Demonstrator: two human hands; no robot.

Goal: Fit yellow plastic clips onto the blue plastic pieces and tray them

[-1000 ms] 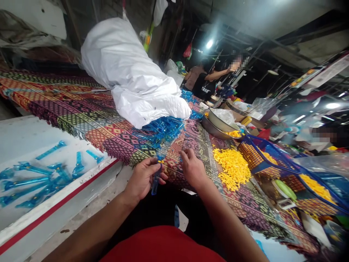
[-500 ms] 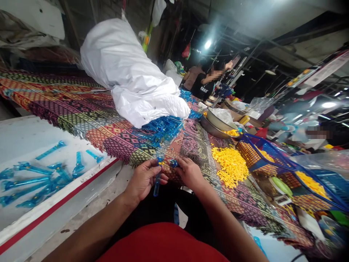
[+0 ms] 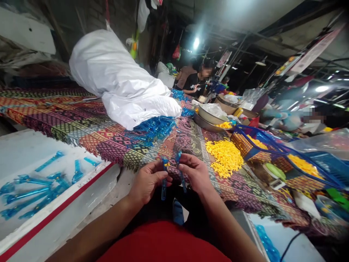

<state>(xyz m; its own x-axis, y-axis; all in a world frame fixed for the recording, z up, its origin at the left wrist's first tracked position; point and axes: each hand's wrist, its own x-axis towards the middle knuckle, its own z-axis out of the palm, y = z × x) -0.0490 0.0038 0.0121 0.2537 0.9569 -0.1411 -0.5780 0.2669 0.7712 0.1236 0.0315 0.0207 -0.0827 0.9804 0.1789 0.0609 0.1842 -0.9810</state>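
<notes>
My left hand (image 3: 148,181) is closed on a clear blue plastic piece (image 3: 164,178) that stands upright with a small yellow bit at its top. My right hand (image 3: 195,171) grips a second blue plastic piece (image 3: 180,169) right beside the first; the two pieces almost touch. Both hands hover at the near edge of a patterned woven cloth (image 3: 89,125). A pile of loose blue pieces (image 3: 154,128) lies on the cloth just beyond my hands. A heap of small yellow parts (image 3: 224,157) lies to the right of my right hand.
A big white sack (image 3: 117,80) lies on the cloth behind the blue pile. A white tray (image 3: 35,174) at the left holds several blue pieces. Metal bowls (image 3: 209,120) and blue baskets (image 3: 261,145) with yellow parts stand at the right. Another person (image 3: 197,82) sits at the far end.
My right hand picked up a blue piece from the cloth and brought it up beside the piece in my left hand. The camera has tilted slightly.
</notes>
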